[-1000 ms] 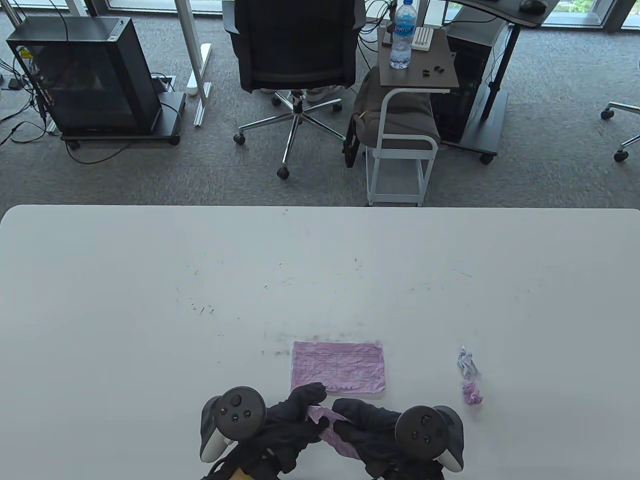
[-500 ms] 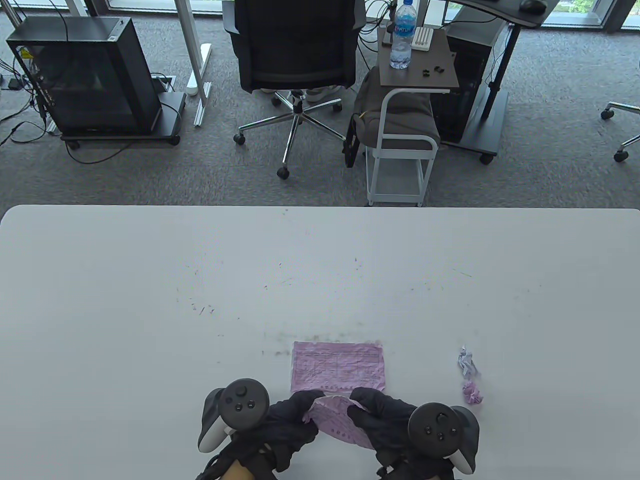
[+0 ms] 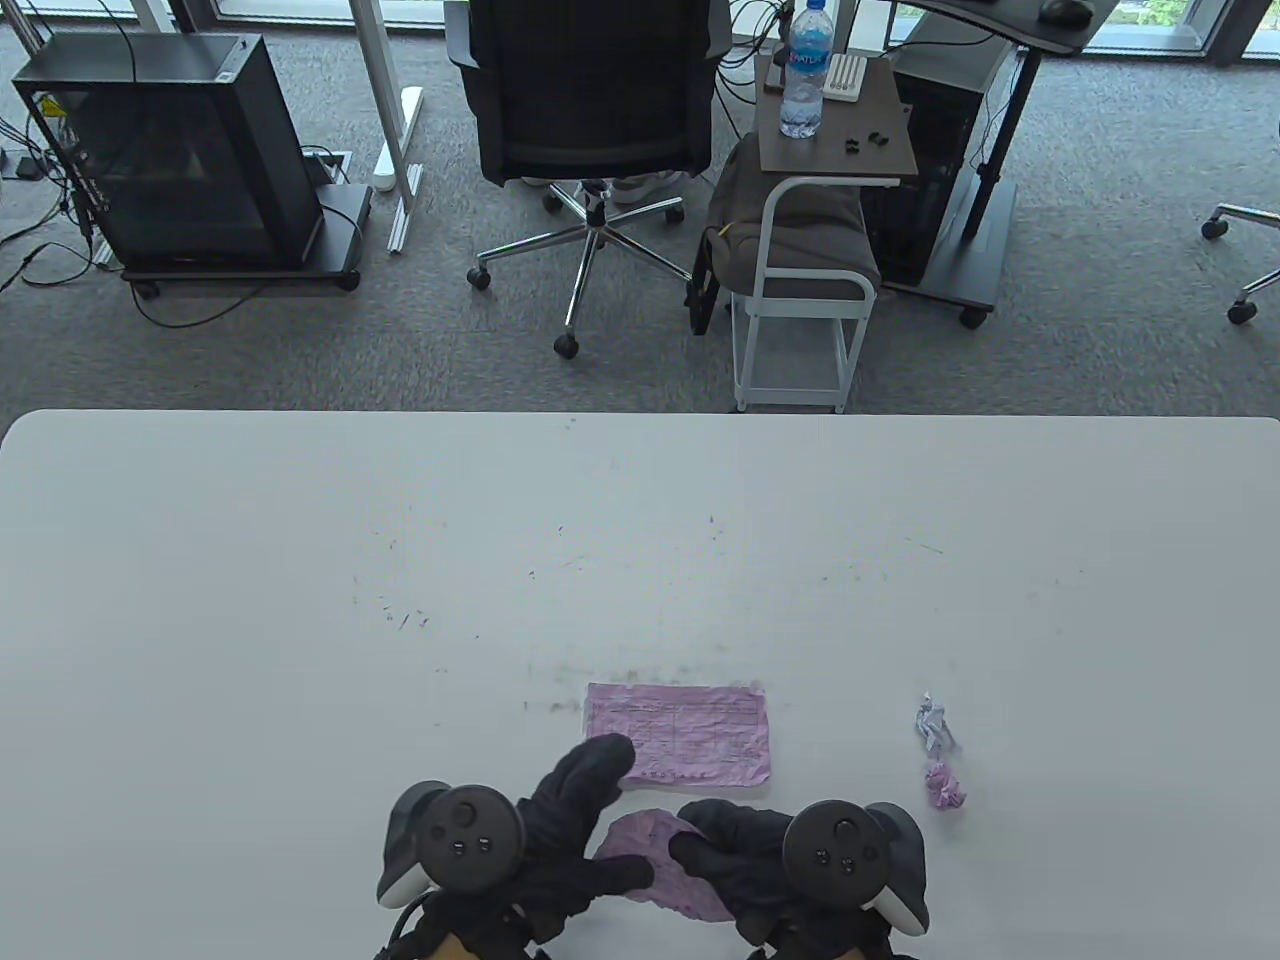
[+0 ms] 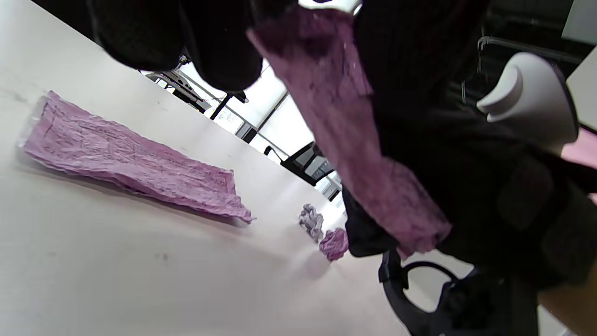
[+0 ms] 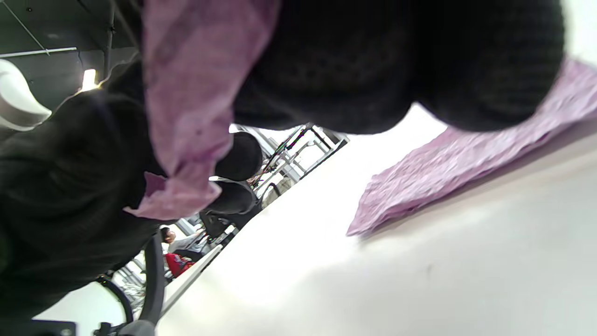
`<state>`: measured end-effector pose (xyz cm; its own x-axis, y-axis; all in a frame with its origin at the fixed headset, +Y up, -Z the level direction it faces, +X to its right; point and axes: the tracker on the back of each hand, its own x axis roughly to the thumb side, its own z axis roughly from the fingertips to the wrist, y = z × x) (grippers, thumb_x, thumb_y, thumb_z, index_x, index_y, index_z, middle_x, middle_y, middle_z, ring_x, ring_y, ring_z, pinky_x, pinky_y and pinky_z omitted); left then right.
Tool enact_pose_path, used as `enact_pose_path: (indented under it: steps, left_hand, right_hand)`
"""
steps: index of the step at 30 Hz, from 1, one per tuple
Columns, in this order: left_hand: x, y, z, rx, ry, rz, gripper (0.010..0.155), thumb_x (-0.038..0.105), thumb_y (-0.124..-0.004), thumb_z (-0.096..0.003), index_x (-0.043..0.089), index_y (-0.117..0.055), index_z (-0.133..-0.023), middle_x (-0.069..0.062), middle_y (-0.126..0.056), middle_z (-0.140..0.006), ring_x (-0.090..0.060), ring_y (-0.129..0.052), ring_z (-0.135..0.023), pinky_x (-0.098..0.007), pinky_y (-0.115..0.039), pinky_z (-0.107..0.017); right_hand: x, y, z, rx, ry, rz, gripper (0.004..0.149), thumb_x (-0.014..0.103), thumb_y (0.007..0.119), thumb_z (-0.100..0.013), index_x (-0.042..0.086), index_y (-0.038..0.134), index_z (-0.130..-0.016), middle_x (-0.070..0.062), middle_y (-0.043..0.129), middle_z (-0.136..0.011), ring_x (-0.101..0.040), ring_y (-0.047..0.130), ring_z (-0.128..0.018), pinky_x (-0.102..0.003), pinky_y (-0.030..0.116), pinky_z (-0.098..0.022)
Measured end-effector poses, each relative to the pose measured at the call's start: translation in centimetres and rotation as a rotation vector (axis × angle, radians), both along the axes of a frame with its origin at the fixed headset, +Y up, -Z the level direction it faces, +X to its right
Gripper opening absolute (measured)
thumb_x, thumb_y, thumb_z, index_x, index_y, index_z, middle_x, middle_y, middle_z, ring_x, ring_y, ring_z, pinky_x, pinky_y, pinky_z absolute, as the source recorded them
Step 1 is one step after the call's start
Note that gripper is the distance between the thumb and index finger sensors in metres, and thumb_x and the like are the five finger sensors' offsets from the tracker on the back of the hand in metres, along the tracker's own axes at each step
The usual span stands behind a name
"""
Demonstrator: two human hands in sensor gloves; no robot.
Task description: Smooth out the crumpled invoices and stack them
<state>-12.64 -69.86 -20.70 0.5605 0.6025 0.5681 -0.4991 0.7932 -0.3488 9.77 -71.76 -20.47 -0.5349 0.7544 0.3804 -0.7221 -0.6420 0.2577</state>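
Note:
A flattened pink invoice (image 3: 690,730) lies on the white table (image 3: 300,600) near the front edge. Just in front of it, my right hand (image 3: 715,845) grips a partly opened crumpled pink invoice (image 3: 645,850) with curled fingers (image 5: 373,60). My left hand (image 3: 600,810) stretches straight fingers (image 3: 595,765) over the flat sheet's near left corner, and its thumb lies along the held paper's near edge. In the left wrist view the held invoice (image 4: 354,130) hangs between both hands, with the flat invoice (image 4: 130,158) behind it.
Two crumpled balls lie to the right of my right hand: a grey-white one (image 3: 932,722) and a pink one (image 3: 944,785). Beyond the table's far edge stand an office chair (image 3: 590,90) and a small cart (image 3: 800,280).
Both hands drew back towards the front edge and lowered the pink paper. The left fingers straightened and now reach over the flat invoice's corner. The right hand still holds the paper.

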Motion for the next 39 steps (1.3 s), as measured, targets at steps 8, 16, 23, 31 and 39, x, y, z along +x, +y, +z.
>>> enact_pose_path:
  steps: [8, 16, 23, 31, 39]
  left_hand:
    - [-0.9, 0.2, -0.1, 0.116, 0.166, 0.191, 0.047, 0.02, -0.076, -0.0556, 0.007, -0.07, -0.1, -0.014, -0.088, -0.077, -0.008, -0.102, -0.029, -0.037, -0.093, -0.031]
    - [-2.5, 0.1, -0.7, 0.117, 0.265, 0.235, 0.044, 0.027, -0.071, -0.0567, 0.007, -0.074, -0.096, -0.009, -0.093, -0.062, -0.006, -0.099, -0.015, -0.033, -0.092, -0.022]
    - [-3.5, -0.4, -1.1, 0.067, 0.317, 0.269, 0.044, 0.029, -0.069, -0.0573, 0.007, -0.074, -0.095, -0.008, -0.094, -0.058, -0.006, -0.098, -0.013, -0.033, -0.092, -0.021]
    - [-4.2, -1.5, -1.6, -0.006, 0.362, 0.274, 0.044, 0.029, -0.068, -0.0579, 0.007, -0.073, -0.096, -0.008, -0.094, -0.058, -0.006, -0.098, -0.013, -0.032, -0.092, -0.02]
    - [-4.9, -2.7, -2.0, -0.097, 0.369, 0.302, 0.045, 0.028, -0.07, -0.0576, 0.008, -0.072, -0.097, -0.01, -0.094, -0.06, -0.007, -0.1, -0.016, -0.034, -0.094, -0.024]
  right_hand:
    - [1.0, -0.8, -0.8, -0.203, 0.046, -0.162, 0.044, 0.026, 0.085, -0.049, 0.013, 0.072, -0.088, -0.011, 0.095, -0.066, -0.025, 0.098, -0.045, -0.045, 0.088, -0.035]
    - [2.2, -0.9, -1.1, -0.295, 0.031, -0.18, 0.042, 0.03, 0.087, -0.049, 0.012, 0.076, -0.086, -0.011, 0.096, -0.061, -0.023, 0.098, -0.041, -0.043, 0.089, -0.033]
    - [3.9, -0.7, -1.3, -0.357, -0.003, -0.268, 0.039, 0.033, 0.085, -0.052, 0.009, 0.079, -0.082, -0.005, 0.098, -0.049, -0.018, 0.099, -0.03, -0.04, 0.09, -0.027]
    - [3.9, 0.0, -1.2, -0.241, 0.014, -0.268, 0.041, 0.03, 0.084, -0.051, 0.011, 0.073, -0.085, -0.029, 0.082, -0.088, -0.043, 0.091, -0.066, -0.052, 0.085, -0.043]
    - [4.8, 0.0, -1.1, -0.192, -0.145, -0.24, 0.043, 0.025, 0.084, -0.051, 0.008, 0.071, -0.088, -0.011, 0.099, -0.055, -0.022, 0.101, -0.033, -0.037, 0.09, -0.024]
